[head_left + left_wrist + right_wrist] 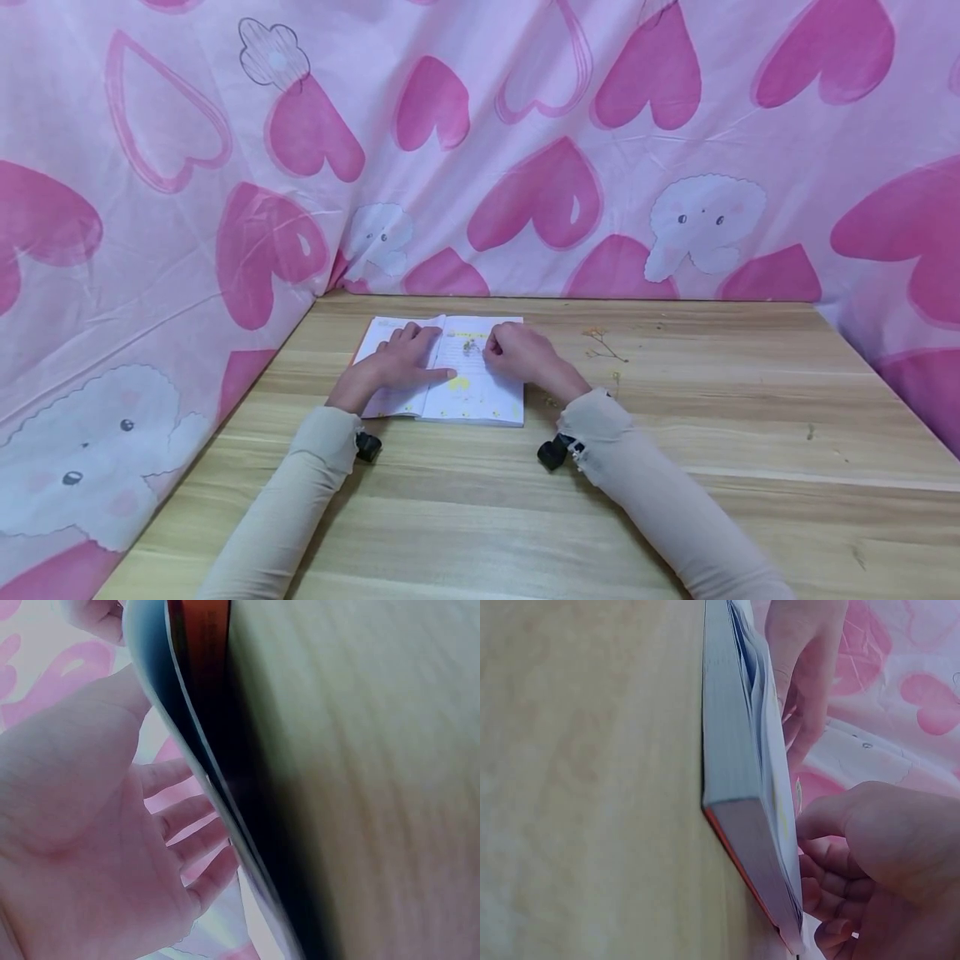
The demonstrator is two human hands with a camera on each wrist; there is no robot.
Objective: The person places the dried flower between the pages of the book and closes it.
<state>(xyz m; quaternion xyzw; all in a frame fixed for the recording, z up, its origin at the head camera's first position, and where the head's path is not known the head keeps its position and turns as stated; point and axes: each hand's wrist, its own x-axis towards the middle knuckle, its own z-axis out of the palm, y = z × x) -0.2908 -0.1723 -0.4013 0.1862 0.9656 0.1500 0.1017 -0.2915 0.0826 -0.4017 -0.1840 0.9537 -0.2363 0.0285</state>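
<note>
An open book (495,400) with yellow-decorated pages lies on the wooden table. My left hand (401,358) rests on its left page, fingers spread and thumb reaching over the right page. In the left wrist view, the palm shows beside the raised page edges. Over the right page, my right hand (525,350) has curled fingers, thumb and index close together at the paper. A small dried flower sprig (468,346) shows at those fingertips and seems pinched by its stem, which the fingers mostly hide. The right wrist view shows the sprig (798,796) standing slightly off the page.
To the right of the book lies an orange dried flower sprig (600,343) on the table (480,517). A smaller yellow sprig (616,382) is near my right wrist. A pink heart-patterned cloth (525,183) hangs along the table's back and left edges.
</note>
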